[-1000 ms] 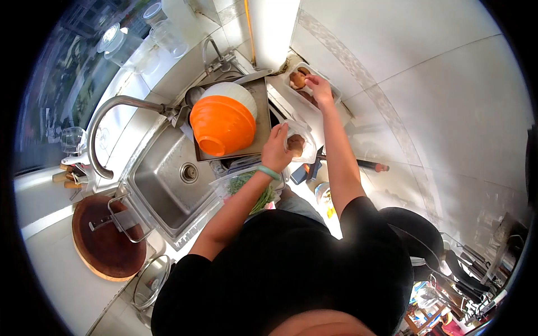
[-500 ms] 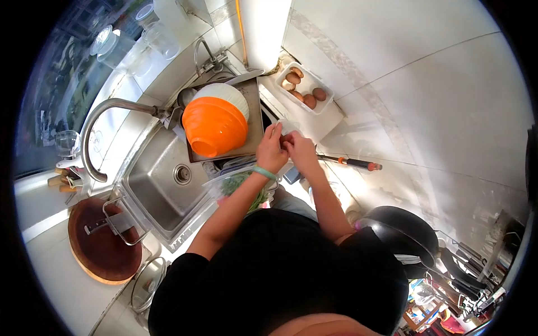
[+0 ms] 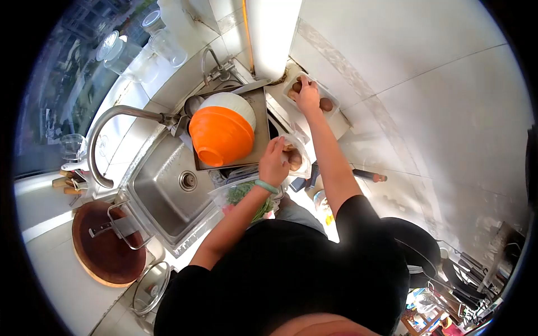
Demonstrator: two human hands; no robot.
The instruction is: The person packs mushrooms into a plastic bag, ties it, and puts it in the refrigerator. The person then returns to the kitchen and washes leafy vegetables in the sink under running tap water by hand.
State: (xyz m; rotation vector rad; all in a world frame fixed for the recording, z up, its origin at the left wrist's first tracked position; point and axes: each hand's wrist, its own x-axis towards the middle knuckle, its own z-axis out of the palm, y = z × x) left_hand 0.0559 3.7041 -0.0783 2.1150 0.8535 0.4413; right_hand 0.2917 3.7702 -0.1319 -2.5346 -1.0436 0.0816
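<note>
1. Left hand (image 3: 272, 167), below and right of the orange bowl (image 3: 221, 137): fingers pinching the near-left edge of an open plastic bag (image 3: 304, 147). Brown mushrooms (image 3: 295, 160) inside it.
2. Clear pack (image 3: 223, 196) just below the bowl, beside the left wrist; leafy greens (image 3: 243, 192) in it.
3. Bowl itself: tilted against a white ribbed bowl (image 3: 242, 102), both on a metal tray (image 3: 260, 115). Contents hidden.
4. Up and right of the bowl, white tub (image 3: 332, 112): more brown mushrooms (image 3: 326, 104). Right hand (image 3: 307, 96) reaches in, fingers drawn narrow over them; whether one is gripped, cannot tell.
5. Surface: steel sink (image 3: 162, 193) below and left of the bowl. Farther that way, round wooden board (image 3: 106, 255), cleaver (image 3: 124, 227) lying across it, partly behind a wire rack (image 3: 147, 238).
6. Room: curved faucet (image 3: 103, 126) left of the bowl; glass jars (image 3: 120, 55) up-left on the window ledge; pale tiled wall (image 3: 437, 95) well off to the right.
</note>
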